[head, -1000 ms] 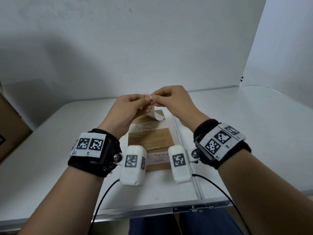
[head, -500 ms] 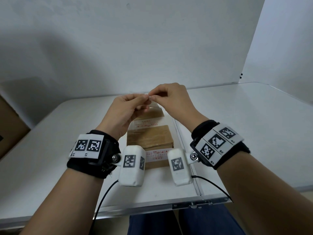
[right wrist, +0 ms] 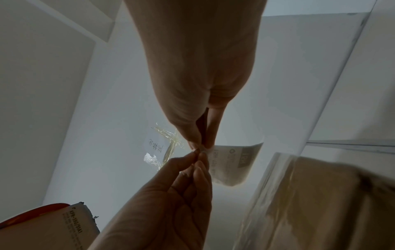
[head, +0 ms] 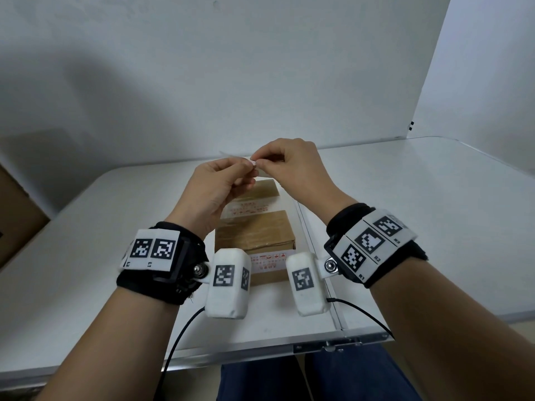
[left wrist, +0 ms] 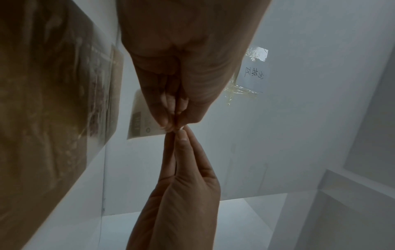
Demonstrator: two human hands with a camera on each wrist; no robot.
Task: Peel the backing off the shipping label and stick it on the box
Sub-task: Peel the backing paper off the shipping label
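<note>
A brown cardboard box (head: 254, 230) with clear tape and red-printed strips lies on the white table (head: 405, 212), straight under my hands. Both hands hover above its far end with fingertips meeting. My left hand (head: 248, 167) and right hand (head: 259, 162) each pinch the same corner of the white shipping label (head: 254, 162). In the head view the hands hide most of the label. The left wrist view shows the label (left wrist: 138, 121) hanging beside my left fingers (left wrist: 171, 123), with the box (left wrist: 42, 101) to the left. In the right wrist view the printed label (right wrist: 230, 162) hangs behind the pinch, above the box (right wrist: 320, 203).
A large brown carton (head: 17, 215) stands off the table's left edge; its printed side (right wrist: 53, 228) shows in the right wrist view. A taped handwritten note (left wrist: 253, 74) is stuck on the white wall behind. A metal seam (head: 315, 250) runs down the table just right of the box.
Both hands have lifted slightly and stayed together at the label's corner. The label, which hung curled below the fingers a second ago, has swung away behind the hands.
</note>
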